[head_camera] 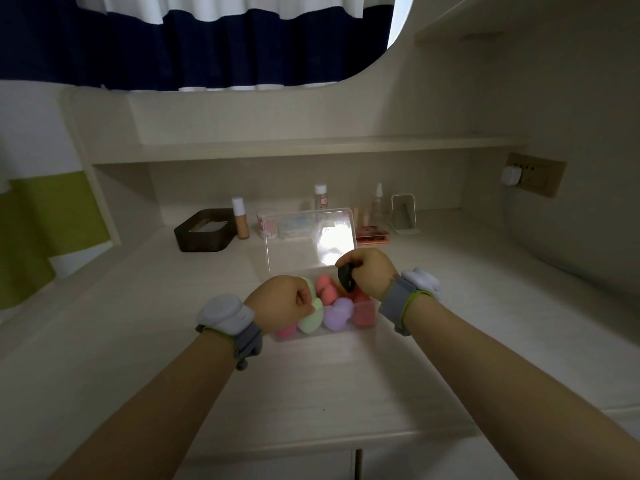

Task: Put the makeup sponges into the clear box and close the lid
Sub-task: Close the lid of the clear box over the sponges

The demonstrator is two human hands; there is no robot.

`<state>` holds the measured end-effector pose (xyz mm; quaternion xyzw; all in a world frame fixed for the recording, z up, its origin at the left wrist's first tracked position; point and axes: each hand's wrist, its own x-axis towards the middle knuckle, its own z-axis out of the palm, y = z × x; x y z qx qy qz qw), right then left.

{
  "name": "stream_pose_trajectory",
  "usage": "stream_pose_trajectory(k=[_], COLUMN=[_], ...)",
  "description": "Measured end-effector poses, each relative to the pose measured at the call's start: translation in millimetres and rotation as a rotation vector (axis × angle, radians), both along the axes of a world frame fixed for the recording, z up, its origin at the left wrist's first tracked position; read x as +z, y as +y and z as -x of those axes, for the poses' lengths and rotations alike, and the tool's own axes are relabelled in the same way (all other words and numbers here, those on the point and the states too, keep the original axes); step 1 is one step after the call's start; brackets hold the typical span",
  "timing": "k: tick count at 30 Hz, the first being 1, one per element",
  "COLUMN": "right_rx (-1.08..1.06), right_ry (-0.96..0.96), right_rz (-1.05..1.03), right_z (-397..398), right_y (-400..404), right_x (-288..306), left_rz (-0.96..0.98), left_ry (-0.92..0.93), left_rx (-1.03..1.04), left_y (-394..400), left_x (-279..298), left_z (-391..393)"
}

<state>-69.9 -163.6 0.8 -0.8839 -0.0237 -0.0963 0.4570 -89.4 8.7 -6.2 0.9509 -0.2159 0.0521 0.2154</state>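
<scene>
The clear box [363, 315] stands near the middle of the pale dressing table [138, 341] with its lid [310, 237] raised upright at the back, and it holds pink, purple and red makeup sponges; the left hand [282, 303] grips a green sponge [311, 318] at the box's left end, while the right hand [369, 273] pinches a black sponge [346, 277] above its right part. Behind the lid, along the back wall, stand a dark tissue box [202, 235], a foundation bottle [240, 218], a small jar [267, 225], a spray bottle [377, 202], a palette [373, 235] and a small mirror [403, 214]. The table in front of the box, up to its near edge, gives open room for both forearms.
</scene>
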Motion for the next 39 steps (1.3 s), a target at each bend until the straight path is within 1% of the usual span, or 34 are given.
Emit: stream_pose_trajectory(k=[5, 12, 17, 21, 24, 29, 34, 39], right_rx=[0.001, 0.042, 0.051, 0.004, 0.009, 0.009, 0.006, 0.008], right_ry=[0.058, 0.042, 0.021, 0.016, 0.0, 0.042, 0.057, 0.061], right_rz=[0.06, 0.108, 0.246, 0.326, 0.411, 0.554, 0.642, 0.663], right_z=[-1, -1, -5, -7, -6, -5, -9, -15], right_y=[-3, -2, -3, -2, -1, -1, 2, 3], right_x=[-3, -1, -2, -2, -1, 2, 0, -1], left_rz=[0.003, -0.003, -0.014, -0.007, 0.0, -0.011, -0.007, -0.009], left_ry=[0.01, 0.004, -0.009, -0.008, -0.016, -0.015, -0.005, -0.001], left_rx=[-0.003, 0.001, 0.006, 0.0, -0.005, 0.003, 0.005, 0.001], left_y=[0, 0, -1, 0, 0, 0, 0, -1], left_x=[0, 0, -1, -1, -1, -1, 0, 0], left_z=[0, 1, 1, 1, 0, 0, 1, 1])
